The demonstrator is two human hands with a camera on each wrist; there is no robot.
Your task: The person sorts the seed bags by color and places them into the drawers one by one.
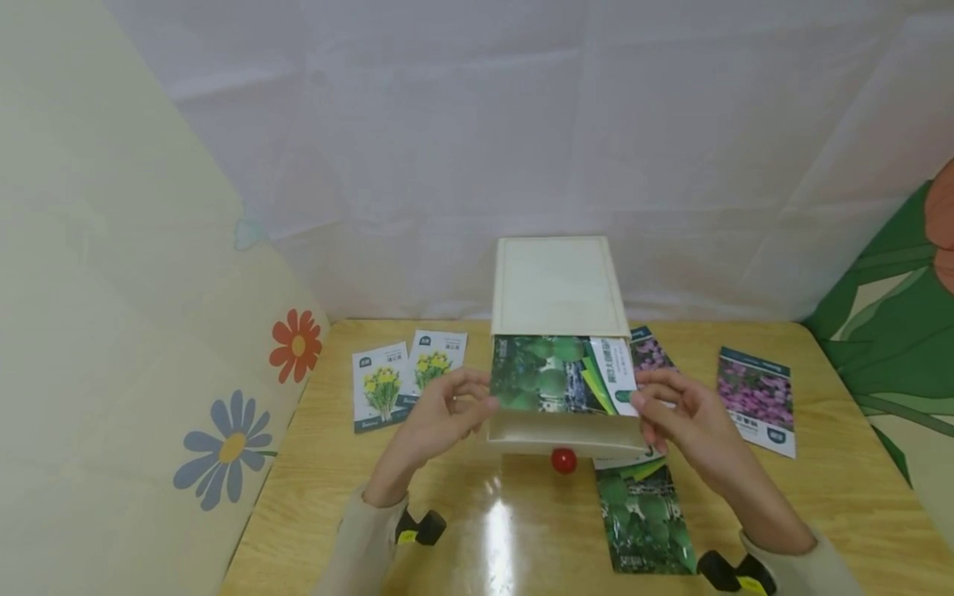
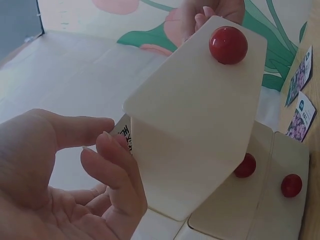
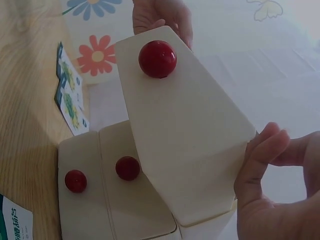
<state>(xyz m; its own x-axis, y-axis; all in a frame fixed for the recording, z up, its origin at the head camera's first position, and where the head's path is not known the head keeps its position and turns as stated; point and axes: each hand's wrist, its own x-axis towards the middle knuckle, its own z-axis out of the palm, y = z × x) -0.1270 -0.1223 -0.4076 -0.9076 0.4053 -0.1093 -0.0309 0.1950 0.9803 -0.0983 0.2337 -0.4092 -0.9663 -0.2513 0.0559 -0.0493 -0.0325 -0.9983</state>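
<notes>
Both hands hold a green seed packet point(image 1: 551, 377) flat over the pulled-out top drawer point(image 1: 566, 430) of a small white cabinet point(image 1: 555, 285). Thumb and fingers of my left hand point(image 1: 455, 411) pinch the packet's left edge; a printed corner of the packet point(image 2: 124, 131) shows between them in the left wrist view. My right hand point(image 1: 689, 418) pinches the white right end, its fingers close along the drawer's side. The drawer front carries a round red knob point(image 2: 228, 45). In the right wrist view the packet is hidden behind the drawer.
Two yellow-flower packets point(image 1: 382, 387) lie overlapping at left. A purple-flower packet point(image 1: 756, 397) lies at right, another point(image 1: 650, 349) beside the cabinet. One more green packet point(image 1: 644, 517) is on the wooden table point(image 1: 313, 497) in front. Two lower drawers point(image 3: 80, 210) are closed.
</notes>
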